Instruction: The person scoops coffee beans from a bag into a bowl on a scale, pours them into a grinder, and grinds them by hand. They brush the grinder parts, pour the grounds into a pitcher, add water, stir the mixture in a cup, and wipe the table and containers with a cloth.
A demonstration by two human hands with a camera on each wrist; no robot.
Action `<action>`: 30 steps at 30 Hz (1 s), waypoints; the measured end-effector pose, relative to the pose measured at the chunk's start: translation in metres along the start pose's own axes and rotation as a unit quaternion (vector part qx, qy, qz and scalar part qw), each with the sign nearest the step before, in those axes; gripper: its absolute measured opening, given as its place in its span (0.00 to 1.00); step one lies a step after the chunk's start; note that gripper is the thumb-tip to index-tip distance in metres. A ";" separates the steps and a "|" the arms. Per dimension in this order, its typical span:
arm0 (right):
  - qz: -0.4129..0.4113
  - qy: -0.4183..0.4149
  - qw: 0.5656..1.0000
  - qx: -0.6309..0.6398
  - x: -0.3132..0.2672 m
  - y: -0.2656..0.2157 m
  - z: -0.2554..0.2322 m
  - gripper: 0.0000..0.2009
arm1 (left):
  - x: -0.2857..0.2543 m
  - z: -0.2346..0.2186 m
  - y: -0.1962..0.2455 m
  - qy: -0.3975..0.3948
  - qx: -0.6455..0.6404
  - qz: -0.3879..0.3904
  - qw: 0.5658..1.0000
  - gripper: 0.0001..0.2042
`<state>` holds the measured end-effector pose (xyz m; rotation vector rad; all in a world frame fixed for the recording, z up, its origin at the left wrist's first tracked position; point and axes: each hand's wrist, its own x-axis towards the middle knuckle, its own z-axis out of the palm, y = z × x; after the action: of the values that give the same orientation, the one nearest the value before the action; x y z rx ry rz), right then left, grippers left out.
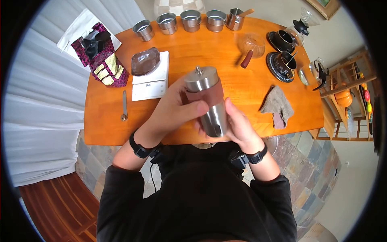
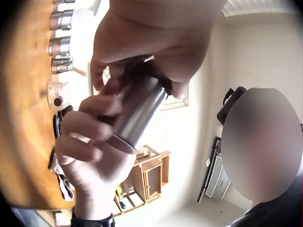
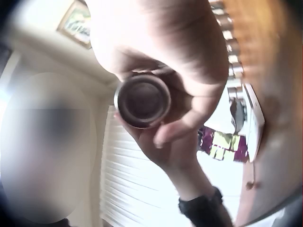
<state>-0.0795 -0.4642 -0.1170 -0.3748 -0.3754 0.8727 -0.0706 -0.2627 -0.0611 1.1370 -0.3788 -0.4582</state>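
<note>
Over the front of the table, a steel hand coffee grinder (image 1: 213, 117) is held slightly tilted, its capped top with a small metal shaft facing up. My left hand (image 1: 173, 111) grips it around the brown band, thumb across the front. Lower down, my right hand (image 1: 242, 127) holds the steel body from the side. The left wrist view shows the right hand's fingers (image 2: 85, 135) along the cylinder. In the right wrist view the grinder's round dark base (image 3: 143, 101) faces the camera. A crank handle (image 1: 124, 105) lies apart on the table at the left.
At the left stand a coffee bag (image 1: 107, 66) and a white scale (image 1: 150, 88) with a brown dish (image 1: 145, 61). Several steel cups (image 1: 190, 20) line the back. A glass server (image 1: 252, 45), black cups (image 1: 287, 61) and a grey cloth (image 1: 278, 105) are at the right.
</note>
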 end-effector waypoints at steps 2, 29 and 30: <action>-0.092 0.145 0.908 -0.382 0.002 -0.005 0.004 0.27 | 0.004 -0.004 0.002 0.079 0.102 0.043 0.991 0.33; -0.116 0.305 0.767 -0.553 0.184 -0.060 -0.088 0.28 | 0.011 -0.126 -0.070 0.054 -0.282 -0.120 0.950 0.08; -0.108 0.298 0.772 -0.552 0.193 -0.060 -0.093 0.28 | 0.011 -0.125 -0.072 0.056 -0.281 -0.116 0.951 0.08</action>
<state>0.1167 -0.3617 -0.1391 -1.6314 -0.2899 0.1698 -0.0090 -0.1966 -0.1741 0.6457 -0.0023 -0.6557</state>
